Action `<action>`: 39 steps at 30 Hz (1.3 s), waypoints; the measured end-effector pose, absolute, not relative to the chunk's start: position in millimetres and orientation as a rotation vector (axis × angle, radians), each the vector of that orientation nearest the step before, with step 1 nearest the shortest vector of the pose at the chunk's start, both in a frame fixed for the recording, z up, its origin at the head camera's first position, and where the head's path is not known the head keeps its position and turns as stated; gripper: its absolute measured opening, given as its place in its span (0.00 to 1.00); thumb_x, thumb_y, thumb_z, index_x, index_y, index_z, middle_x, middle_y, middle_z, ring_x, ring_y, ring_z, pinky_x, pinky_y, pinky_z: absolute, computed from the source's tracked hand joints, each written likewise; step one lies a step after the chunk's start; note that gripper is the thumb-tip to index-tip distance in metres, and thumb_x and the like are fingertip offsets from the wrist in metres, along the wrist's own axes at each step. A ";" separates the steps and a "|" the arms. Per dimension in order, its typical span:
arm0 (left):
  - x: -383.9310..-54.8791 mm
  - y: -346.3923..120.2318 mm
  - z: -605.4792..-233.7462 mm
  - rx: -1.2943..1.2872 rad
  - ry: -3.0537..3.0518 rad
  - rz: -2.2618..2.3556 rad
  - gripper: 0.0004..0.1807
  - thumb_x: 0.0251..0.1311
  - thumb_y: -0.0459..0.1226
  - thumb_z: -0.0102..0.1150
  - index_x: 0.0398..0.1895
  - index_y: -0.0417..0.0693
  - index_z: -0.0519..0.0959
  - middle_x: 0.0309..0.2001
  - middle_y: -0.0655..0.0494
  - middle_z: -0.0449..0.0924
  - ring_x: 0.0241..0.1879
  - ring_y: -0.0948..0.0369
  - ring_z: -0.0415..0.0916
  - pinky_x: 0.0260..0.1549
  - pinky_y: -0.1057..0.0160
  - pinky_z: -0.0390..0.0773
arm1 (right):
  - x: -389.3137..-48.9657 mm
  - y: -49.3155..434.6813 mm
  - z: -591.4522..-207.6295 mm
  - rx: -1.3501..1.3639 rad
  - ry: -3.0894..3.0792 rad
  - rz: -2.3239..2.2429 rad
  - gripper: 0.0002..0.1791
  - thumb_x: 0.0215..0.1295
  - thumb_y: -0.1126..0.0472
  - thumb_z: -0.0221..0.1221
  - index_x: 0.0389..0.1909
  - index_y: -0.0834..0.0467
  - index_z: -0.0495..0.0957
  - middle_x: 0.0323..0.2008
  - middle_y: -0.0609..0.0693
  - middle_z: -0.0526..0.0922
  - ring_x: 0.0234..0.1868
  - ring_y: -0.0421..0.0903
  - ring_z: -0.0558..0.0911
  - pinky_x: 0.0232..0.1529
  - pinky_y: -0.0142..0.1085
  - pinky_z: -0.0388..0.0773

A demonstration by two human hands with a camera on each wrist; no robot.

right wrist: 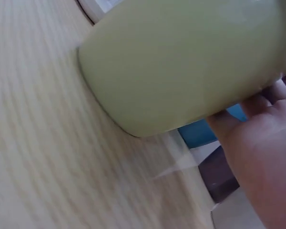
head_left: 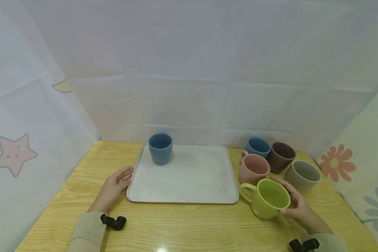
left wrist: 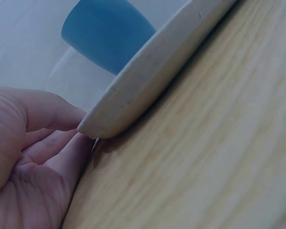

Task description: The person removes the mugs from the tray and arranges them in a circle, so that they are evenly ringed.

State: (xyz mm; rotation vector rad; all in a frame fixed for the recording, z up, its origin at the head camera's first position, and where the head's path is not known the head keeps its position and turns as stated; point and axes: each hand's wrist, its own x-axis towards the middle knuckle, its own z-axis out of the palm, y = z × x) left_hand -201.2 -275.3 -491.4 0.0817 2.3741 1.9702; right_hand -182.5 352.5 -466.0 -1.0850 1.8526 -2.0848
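My right hand holds a yellow-green mug from its right side, thumb near the rim and fingers behind. The mug tilts slightly, its handle pointing left to the tray, its base close over the table in the right wrist view. On the left, my left hand lies beside the white tray, fingers nearly straight. Its fingertips meet the tray's rim in the left wrist view. A blue cup stands at the tray's back left.
Behind the yellow-green mug stand a pink mug, another blue cup, a dark brown cup and a grey cup, grouped closely at the right. White cloth rises along the wooden table's back edge.
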 end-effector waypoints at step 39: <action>-201.4 -274.8 -491.0 0.050 2.407 1.936 0.31 0.77 0.30 0.48 0.79 0.35 0.54 0.76 0.36 0.57 0.74 0.45 0.57 0.56 0.81 0.71 | -188.1 149.8 -370.3 -1.015 2.658 -1.812 0.19 0.66 0.72 0.63 0.58 0.63 0.78 0.53 0.54 0.82 0.51 0.51 0.82 0.51 0.39 0.85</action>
